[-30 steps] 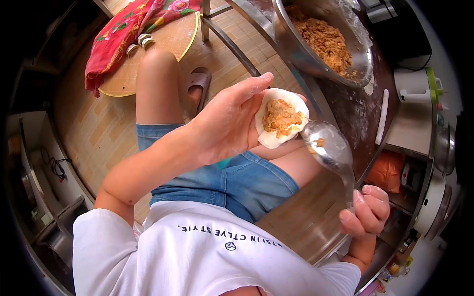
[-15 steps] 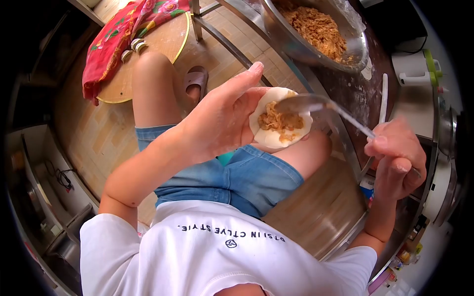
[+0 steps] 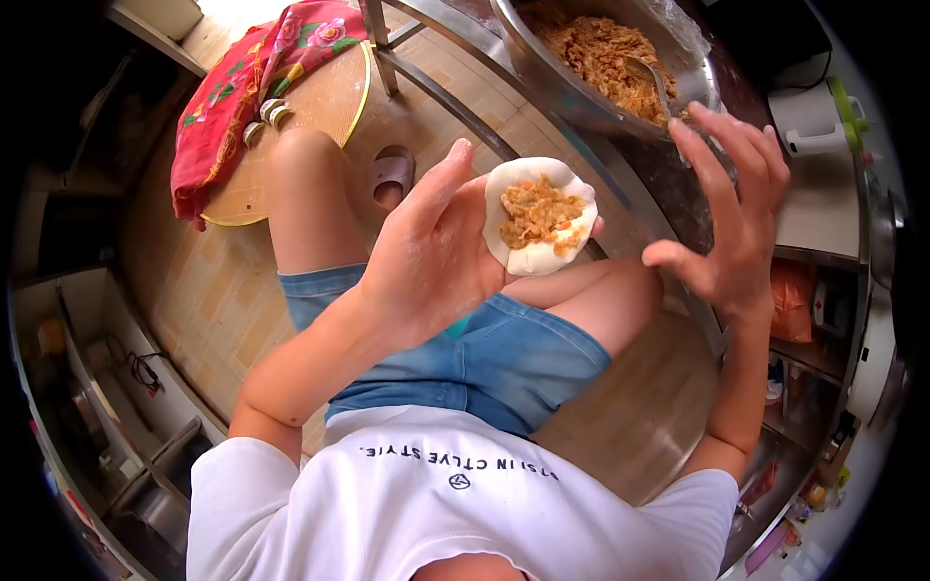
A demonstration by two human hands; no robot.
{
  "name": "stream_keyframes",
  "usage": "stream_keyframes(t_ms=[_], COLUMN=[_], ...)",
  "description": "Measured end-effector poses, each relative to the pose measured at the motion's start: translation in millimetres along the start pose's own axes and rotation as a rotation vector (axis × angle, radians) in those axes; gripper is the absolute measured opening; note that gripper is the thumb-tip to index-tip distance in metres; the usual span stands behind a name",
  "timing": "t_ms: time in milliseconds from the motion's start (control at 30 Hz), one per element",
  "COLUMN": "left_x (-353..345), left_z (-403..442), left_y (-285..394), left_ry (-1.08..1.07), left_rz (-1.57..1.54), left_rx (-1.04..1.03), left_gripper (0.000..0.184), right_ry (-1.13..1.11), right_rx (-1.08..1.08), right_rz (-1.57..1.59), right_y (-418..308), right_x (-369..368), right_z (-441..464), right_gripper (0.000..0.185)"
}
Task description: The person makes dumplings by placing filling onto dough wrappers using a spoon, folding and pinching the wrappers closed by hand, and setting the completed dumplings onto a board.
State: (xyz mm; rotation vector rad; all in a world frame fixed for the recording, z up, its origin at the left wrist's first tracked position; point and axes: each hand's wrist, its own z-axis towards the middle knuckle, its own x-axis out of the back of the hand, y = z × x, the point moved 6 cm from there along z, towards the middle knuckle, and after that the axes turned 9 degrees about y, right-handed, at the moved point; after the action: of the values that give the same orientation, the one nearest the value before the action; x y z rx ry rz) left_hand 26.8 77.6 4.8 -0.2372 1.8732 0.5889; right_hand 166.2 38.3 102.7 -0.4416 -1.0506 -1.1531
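Note:
A round white dumpling wrapper (image 3: 506, 194) rests on the fingers of my left hand (image 3: 426, 252), held up over my lap, with the thumb raised away from it. Orange-brown filling (image 3: 542, 213) lies heaped in the wrapper's middle. My right hand (image 3: 727, 213) is empty, its fingers spread, just below the rim of a metal bowl (image 3: 572, 102). Inside that bowl is more of the same filling mixture (image 3: 605, 58). A metal spoon (image 3: 661, 85) stands in the mixture, its handle leaning on the rim near my right fingertips.
The bowl sits on a dark table (image 3: 678, 189) with a metal frame (image 3: 436, 92). At the upper left, a red floral cloth (image 3: 232, 107) partly covers a round woven tray (image 3: 320, 82). Shelves (image 3: 814, 353) stand at the right. A slipper (image 3: 393, 169) is on the tiled floor.
My right hand has let go of the spoon, which moved from over the wrapper up into the bowl. The right fingers have opened. My left hand still holds the filled wrapper, shifted slightly left.

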Motion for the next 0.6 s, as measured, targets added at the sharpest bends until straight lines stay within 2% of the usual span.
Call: stream_keyframes(t_ms=[33,100,167,233,333,467,600], left_x=[-5.3,-12.5,-16.7,-19.7,-20.9,-16.3,-17.9], left_z=[-1.1,-3.4,-6.6,-9.0,-7.9,-6.1,-8.0], left_y=[-3.1,-5.8,-7.3,-7.3,-7.5,-8.5,-10.7], left_ry=[0.004,-0.006,-0.028,-0.030,0.007,0.059,-0.029], left_rz=[-0.001,0.011,0.015,0.015,-0.021,-0.080,-0.117], left_rx=[0.012,0.015,0.002,-0.039,-0.099,-0.112,-0.044], left_gripper=[0.069,0.070,0.070,0.069,0.068,0.066,0.065], right_ry=[0.028,0.151,0.182,0.119,0.117,0.092,0.106], right_rx=[0.010,0.064,0.030,-0.111,-0.126,-0.253,-0.173], right_rz=[0.103,0.100,0.098,0.087,0.051,0.370,0.187], right_y=[-17.6,-31.0,-37.7,-42.6,-54.2,-64.8,-58.1], right_x=[9.2,3.2,0.8,1.8,-5.2,-11.9,-10.5], right_z=[-7.3,-19.8,-22.7,-25.2,-30.7,-33.1,-22.5], right_gripper=[0.066,0.064,0.063,0.062,0.063,0.067,0.065])
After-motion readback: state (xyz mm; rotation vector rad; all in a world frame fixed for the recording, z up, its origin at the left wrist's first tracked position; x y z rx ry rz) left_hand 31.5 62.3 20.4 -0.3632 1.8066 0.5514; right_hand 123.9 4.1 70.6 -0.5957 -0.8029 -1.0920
